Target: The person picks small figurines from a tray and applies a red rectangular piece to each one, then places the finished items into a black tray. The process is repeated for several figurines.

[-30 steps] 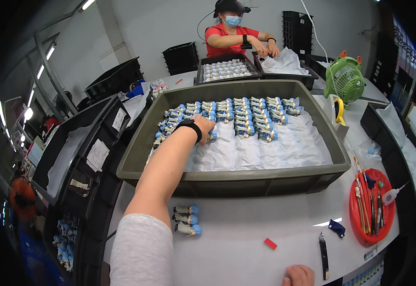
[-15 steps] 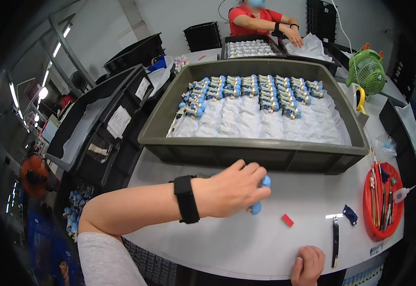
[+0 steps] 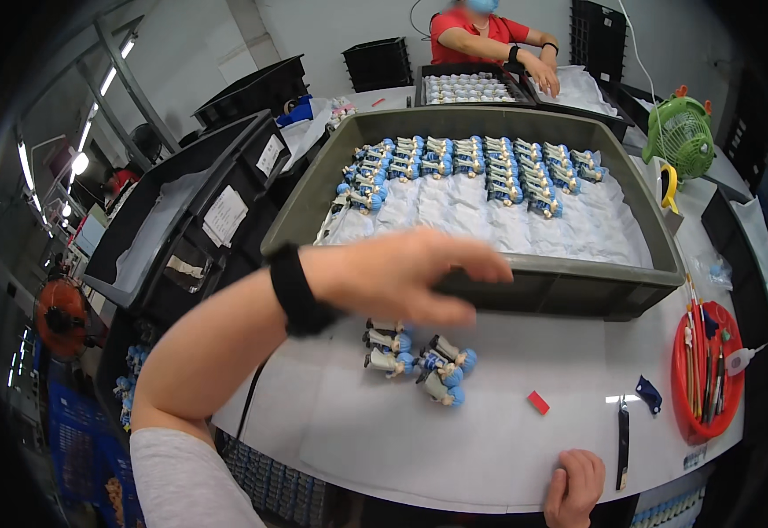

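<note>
My left hand (image 3: 410, 273), a black band round its wrist, is in the air before the front wall of the big grey-green bin (image 3: 577, 295). Its fingers are spread and blurred, with nothing in them. Just below lie several small blue-haired figurines (image 3: 391, 363) in a loose cluster on the white table. Rows of similar figurines (image 3: 500, 176) lie on white cloth lining inside the bin. At the table's near edge on the right rests my right hand (image 3: 575, 487), fingers curled in and no object visible in it.
A small red block (image 3: 538, 403), a slim black tool (image 3: 623, 447) and a dark blue scrap (image 3: 648, 396) lie right of the figurines. Beyond them are a red basket (image 3: 694, 431) of brushes and a green fan (image 3: 679, 136). Black bins (image 3: 225, 167) stand left. A co-worker (image 3: 481, 42) works opposite.
My left hand has let go of the blue-haired figurines, opened, and risen away toward the bin. The figurines it covered now show on the table. My right hand stays by the edge.
</note>
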Demonstrator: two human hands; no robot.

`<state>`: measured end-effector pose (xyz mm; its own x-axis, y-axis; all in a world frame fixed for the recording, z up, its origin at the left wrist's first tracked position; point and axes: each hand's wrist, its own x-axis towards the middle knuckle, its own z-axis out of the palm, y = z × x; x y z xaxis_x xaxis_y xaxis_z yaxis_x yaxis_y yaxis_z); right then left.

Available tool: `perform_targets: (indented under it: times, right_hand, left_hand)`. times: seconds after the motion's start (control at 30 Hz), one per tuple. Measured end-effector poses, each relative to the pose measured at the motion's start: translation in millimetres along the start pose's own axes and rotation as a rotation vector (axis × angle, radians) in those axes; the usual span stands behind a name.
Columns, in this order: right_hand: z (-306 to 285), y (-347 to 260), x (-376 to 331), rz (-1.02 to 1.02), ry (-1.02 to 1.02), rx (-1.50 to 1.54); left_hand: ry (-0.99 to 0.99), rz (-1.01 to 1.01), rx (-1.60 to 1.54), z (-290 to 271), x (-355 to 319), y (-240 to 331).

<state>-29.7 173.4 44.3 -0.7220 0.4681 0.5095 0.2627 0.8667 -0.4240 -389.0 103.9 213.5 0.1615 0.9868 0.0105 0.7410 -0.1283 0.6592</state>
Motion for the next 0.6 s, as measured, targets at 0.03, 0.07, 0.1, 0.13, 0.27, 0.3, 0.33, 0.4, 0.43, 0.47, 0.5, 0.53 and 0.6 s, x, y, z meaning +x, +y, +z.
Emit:
perform_targets:
  times: [0.03, 0.07, 0.1, 0.13, 0.27, 0.3, 0.33, 0.4, 0.43, 0.47, 0.5, 0.53, 0.6]
  right_hand:
    - [-0.6, 0.4, 0.4, 0.012, 0.003, -0.01]
    - [-1.4, -0.7, 0.3, 0.01, 0.002, -0.001]
    - [-1.9, -0.9, 0.2, 0.008, 0.0, 0.005]
    - [-1.8, -1.2, 0.2, 0.013, -0.002, 0.004]
    - [-2.1, -0.8, 1.0, -0.009, -0.021, 0.03]
    - [-3.0, -0.3, 1.2, -0.016, -0.026, 0.046]
    - [-3.1, 0.0, 1.3, -0.013, -0.029, 0.045]
    - [-4.3, 0.3, 1.3, 0.0, -0.041, 0.051]
    - [-5.2, 0.4, 1.7, 0.005, -0.052, 0.051]
    - [-5.0, 1.8, 1.9, 0.008, -0.065, 0.054]
    - [-3.7, 3.4, 0.7, -0.002, -0.063, 0.052]
    - [-3.2, 4.4, 0.9, -0.002, -0.069, 0.051]
    - [-3.4, 5.1, 1.1, -0.005, -0.079, 0.055]
  left_hand:
    - [0.124, -0.081, 0.107, -25.8, 8.9, -8.3]
    - [0.184, -0.074, 0.289, -47.7, 12.7, -29.3]
    - [0.185, -0.081, 0.467, -65.0, 13.3, -52.9]
    - [0.117, -0.229, 0.567, -78.5, 14.4, -77.1]
    - [-0.138, -0.737, 0.71, -96.5, 4.4, -166.8]
    - [-0.184, -0.8, 0.759, -96.8, 1.0, -183.3]
    - [-0.23, -0.844, 0.805, -96.1, 6.2, -199.7]
    - [-0.282, -0.905, 0.764, -99.2, 13.8, -220.9]
    - [-0.313, -0.942, 0.742, -99.7, 15.4, -227.1]
    - [-0.297, -0.938, 0.767, -100.4, 15.4, -231.4]
    - [-0.287, -0.932, 0.788, -98.2, 16.3, -232.7]
    - [-0.276, -0.927, 0.808, -95.7, 16.1, -234.9]
    - [-0.252, -0.873, 0.859, -92.8, 14.0, -240.5]
